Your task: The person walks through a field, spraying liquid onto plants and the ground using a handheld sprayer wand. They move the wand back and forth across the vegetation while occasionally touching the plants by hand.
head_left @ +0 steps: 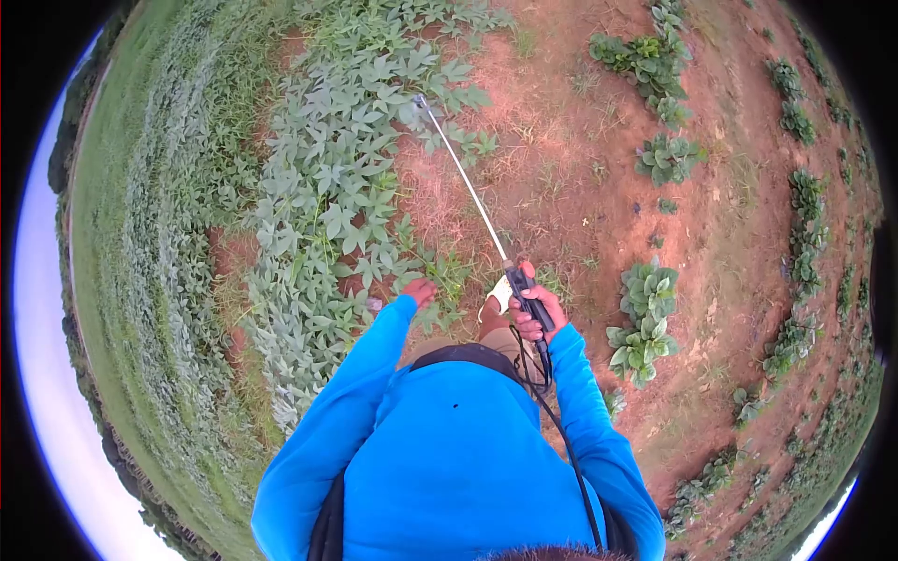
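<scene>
My right hand [541,313] is closed around the black handle of a sprayer wand [465,178]. The wand's thin metal tube slants up and left, and its nozzle end [420,101] is over the edge of the leafy plants. A black hose [566,439] runs from the handle down along my right side. My left hand [423,292] hangs low beside the green plants [323,206] with nothing visible in it; its fingers look loosely apart, small in view.
Dense lobed-leaf rows fill the left side. Bare reddish soil [543,168] with dry grass lies ahead and right. Broad-leaved plants [645,323] grow in rows at the right, one clump near my right arm. A light-coloured shoe [499,294] shows below my right hand.
</scene>
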The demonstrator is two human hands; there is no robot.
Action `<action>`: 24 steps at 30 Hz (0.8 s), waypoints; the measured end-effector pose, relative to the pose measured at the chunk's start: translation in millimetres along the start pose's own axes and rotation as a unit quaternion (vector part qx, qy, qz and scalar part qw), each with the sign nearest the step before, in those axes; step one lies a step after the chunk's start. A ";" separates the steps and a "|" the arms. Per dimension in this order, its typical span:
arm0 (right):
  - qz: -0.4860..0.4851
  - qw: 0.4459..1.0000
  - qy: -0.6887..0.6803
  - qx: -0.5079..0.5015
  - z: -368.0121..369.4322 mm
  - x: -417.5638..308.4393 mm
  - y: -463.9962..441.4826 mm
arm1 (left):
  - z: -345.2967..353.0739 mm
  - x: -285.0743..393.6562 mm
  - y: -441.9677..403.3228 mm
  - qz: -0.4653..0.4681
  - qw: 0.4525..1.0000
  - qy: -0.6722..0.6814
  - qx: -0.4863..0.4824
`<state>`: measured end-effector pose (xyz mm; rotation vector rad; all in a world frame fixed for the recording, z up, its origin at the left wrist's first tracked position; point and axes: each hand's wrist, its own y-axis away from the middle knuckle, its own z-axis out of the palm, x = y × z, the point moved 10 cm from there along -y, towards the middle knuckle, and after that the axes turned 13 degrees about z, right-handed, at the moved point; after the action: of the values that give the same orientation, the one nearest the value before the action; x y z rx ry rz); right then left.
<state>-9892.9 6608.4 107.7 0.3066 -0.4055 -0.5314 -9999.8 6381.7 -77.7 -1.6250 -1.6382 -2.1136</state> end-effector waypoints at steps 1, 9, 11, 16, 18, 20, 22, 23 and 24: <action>0.000 1.000 0.009 0.008 2.5 -8.2 2.3 | 1.8 22.8 -9.5 0.014 1.000 0.024 -0.010; -0.083 0.982 0.052 0.164 -5.6 -71.8 47.0 | -4.0 101.7 -65.2 0.064 0.996 0.055 0.010; -0.127 0.956 0.039 0.263 -20.0 -89.2 71.3 | -11.3 89.0 -73.8 0.046 0.998 0.051 0.009; -0.191 0.920 0.032 0.341 -39.1 -124.1 118.7 | -42.1 39.0 -90.6 0.064 0.990 -0.124 0.029; -0.251 0.878 -0.002 0.407 -49.3 -137.6 139.6 | -50.0 8.3 -103.1 0.052 0.987 -0.146 0.036; -0.249 0.883 -0.017 0.397 -38.8 -145.3 141.1 | -53.3 -5.0 -108.5 0.006 0.987 -0.149 0.062; -0.249 0.887 -0.029 0.388 -22.5 -162.2 144.5 | -44.7 22.6 -111.0 -0.035 0.996 -0.075 0.030; -0.219 0.910 -0.023 0.351 -10.3 -163.8 137.1 | -45.4 39.7 -110.7 -0.029 0.993 -0.105 0.038; -0.190 0.930 -0.018 0.314 3.5 -165.1 131.0 | -46.4 57.2 -112.6 -0.022 0.990 -0.135 0.045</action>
<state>-9968.5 6805.1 112.6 1.0105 -0.5523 -0.7790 -10120.6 6430.1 -112.1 -1.9322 -1.8286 -1.8728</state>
